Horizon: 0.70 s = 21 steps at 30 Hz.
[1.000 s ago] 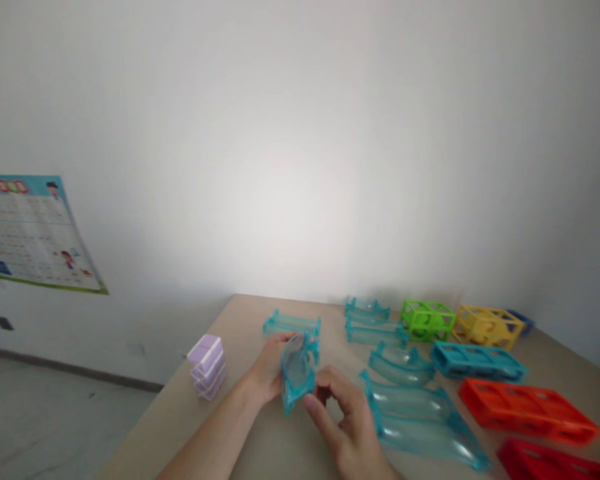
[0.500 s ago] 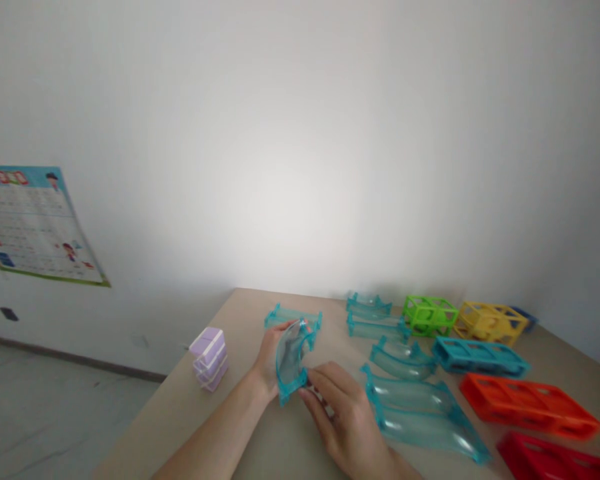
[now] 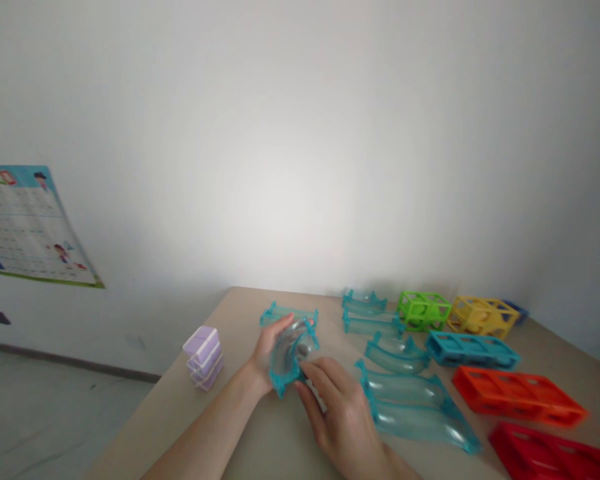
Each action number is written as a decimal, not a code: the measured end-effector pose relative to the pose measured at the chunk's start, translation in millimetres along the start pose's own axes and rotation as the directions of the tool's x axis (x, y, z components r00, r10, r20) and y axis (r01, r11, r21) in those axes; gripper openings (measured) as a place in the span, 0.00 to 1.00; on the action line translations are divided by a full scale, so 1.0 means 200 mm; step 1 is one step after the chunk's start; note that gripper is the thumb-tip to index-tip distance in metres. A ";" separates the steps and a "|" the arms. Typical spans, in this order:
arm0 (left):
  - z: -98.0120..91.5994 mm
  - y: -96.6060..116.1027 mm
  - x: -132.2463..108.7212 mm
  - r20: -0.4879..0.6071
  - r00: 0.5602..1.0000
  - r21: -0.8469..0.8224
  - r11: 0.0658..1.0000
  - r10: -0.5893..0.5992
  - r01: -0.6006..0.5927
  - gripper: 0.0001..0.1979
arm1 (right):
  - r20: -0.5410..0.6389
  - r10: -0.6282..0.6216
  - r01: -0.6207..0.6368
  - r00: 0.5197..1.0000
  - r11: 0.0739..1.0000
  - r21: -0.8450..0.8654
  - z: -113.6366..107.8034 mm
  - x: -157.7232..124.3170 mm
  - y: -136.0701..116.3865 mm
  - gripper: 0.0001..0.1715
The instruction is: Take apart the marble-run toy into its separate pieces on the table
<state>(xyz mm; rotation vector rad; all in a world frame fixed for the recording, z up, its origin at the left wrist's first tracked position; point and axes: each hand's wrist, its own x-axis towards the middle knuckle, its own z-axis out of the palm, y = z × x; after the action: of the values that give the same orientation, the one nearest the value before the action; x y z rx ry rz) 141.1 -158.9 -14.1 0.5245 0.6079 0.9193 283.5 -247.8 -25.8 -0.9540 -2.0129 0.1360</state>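
Observation:
Between my hands, above the table, is a curved track piece (image 3: 285,357) of clear teal plastic, tilted up on its side. My left hand (image 3: 264,353) wraps its far left side, with the thumb and fingers partly hidden behind it. My right hand (image 3: 337,407) pinches the near lower corner between thumb and fingers. Just behind them a straight teal track piece (image 3: 285,313) lies on the table. To the right of my right hand rest two clear teal track pieces (image 3: 415,407) side by side.
On the table (image 3: 180,427), stacked lilac blocks (image 3: 204,357) stand left. Right are more teal track pieces (image 3: 397,353), a green frame block (image 3: 424,311), a yellow one (image 3: 483,316), and long teal (image 3: 473,350), orange (image 3: 517,395) and red (image 3: 550,453) blocks. A wall closes the back.
The curved track piece has turned in my hands, so more of its hollow inner side shows. Both hands keep hold of it. The whole view has shifted slightly.

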 end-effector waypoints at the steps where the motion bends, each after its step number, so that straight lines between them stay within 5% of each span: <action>1: 0.00 0.00 0.00 0.018 1.000 0.010 1.000 0.001 -0.001 0.16 | -0.006 0.003 -0.003 1.000 1.000 -0.015 0.00 0.00 0.00 0.09; 8: -0.03 -0.03 0.06 -0.062 0.992 0.036 0.993 0.111 -0.109 0.07 | 0.012 0.072 -0.071 0.997 0.995 -0.065 -0.01 0.02 -0.02 0.14; 13: -0.07 0.00 0.07 -0.137 0.976 0.100 0.983 0.169 -0.156 0.10 | 0.145 0.147 -0.134 0.978 0.986 -0.094 -0.01 0.00 -0.04 0.12; 18: -0.06 0.00 0.07 -0.162 0.953 0.299 0.933 0.255 -0.199 0.11 | 0.278 0.220 -0.180 0.935 0.970 -0.161 0.01 -0.01 -0.06 0.04; 21: -0.06 -0.02 0.07 -0.108 0.952 0.413 0.884 0.286 -0.218 0.12 | 0.285 0.272 -0.226 0.919 0.957 -0.183 0.02 0.00 -0.06 0.08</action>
<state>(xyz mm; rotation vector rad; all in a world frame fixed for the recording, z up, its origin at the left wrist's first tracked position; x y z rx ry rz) 142.5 -147.6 -29.1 0.9164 0.9030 1.1005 273.1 -256.0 -23.6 -1.3543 -2.1986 0.2955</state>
